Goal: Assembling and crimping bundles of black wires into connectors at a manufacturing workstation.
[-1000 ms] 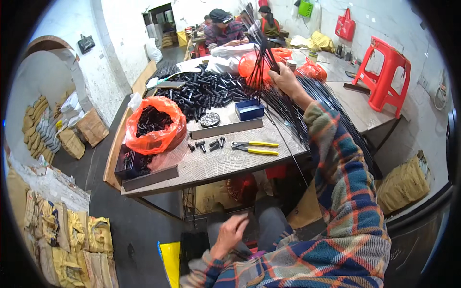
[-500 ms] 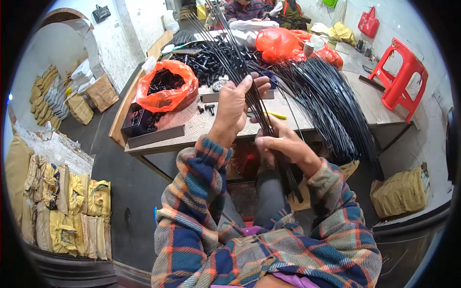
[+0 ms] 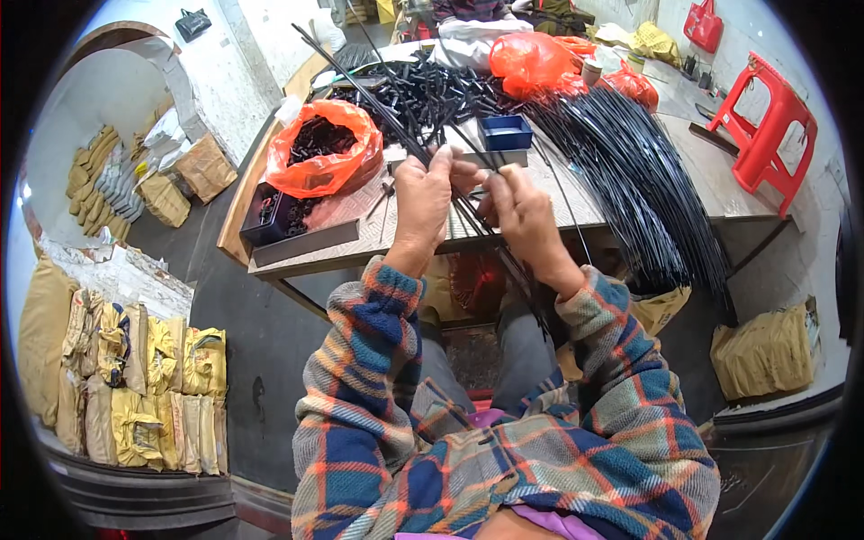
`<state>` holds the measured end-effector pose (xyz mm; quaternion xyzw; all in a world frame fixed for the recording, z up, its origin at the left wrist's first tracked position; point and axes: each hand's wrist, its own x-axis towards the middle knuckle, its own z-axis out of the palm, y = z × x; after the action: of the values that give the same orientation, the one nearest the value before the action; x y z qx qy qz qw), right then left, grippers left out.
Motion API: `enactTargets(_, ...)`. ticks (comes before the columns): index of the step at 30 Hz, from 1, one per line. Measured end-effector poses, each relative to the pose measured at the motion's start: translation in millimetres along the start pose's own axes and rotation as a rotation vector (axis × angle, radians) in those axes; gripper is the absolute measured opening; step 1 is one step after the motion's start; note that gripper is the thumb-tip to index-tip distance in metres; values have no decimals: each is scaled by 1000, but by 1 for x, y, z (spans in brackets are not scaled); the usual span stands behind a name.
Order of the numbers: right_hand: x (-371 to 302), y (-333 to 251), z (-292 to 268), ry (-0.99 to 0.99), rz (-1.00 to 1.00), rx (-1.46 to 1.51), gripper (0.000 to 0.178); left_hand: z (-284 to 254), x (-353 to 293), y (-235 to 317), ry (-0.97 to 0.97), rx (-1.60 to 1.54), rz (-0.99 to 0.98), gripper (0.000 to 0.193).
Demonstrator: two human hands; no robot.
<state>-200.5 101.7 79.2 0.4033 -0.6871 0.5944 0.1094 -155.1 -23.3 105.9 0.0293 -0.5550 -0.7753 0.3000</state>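
Thin black rods (image 3: pixel 367 97) form a long bundle that slants from the upper left, over the table, down toward my lap. My left hand (image 3: pixel 423 202) is closed round the bundle at about mid-length. Close on its right, my right hand (image 3: pixel 524 216) has its fingers bent, pinching some rods that fan apart from the rest. The rods' lower ends (image 3: pixel 522 277) hang past the table's near edge, over my legs. Exactly which rods lie in each hand is partly hidden by the fingers.
A large pile of black rods (image 3: pixel 643 189) overhangs the table's right side. Beyond my hands are heaped small black parts (image 3: pixel 441 85), a blue box (image 3: pixel 506 132), and an orange-red bag (image 3: pixel 360 166). A red stool (image 3: pixel 765 126) stands at right. Someone (image 3: pixel 472 9) sits across.
My right hand has risen beside my left, whose stretched fingers have curled in. The rods' upper ends have swung left and spread apart. The blue box has come into clearer view.
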Motion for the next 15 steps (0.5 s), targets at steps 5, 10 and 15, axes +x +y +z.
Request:
enactTargets(5, 26, -33, -72, 340, -118, -19, 23, -19, 14, 17, 130, 16, 11, 18)
enactTargets(10, 42, -43, -94, 347, 74, 195, 24, -20, 24, 23, -85, -461, -149, 31)
enactTargets(15, 31, -21, -41, -68, 239, 425, 16, -7, 17, 17, -58, -335, -138, 22)
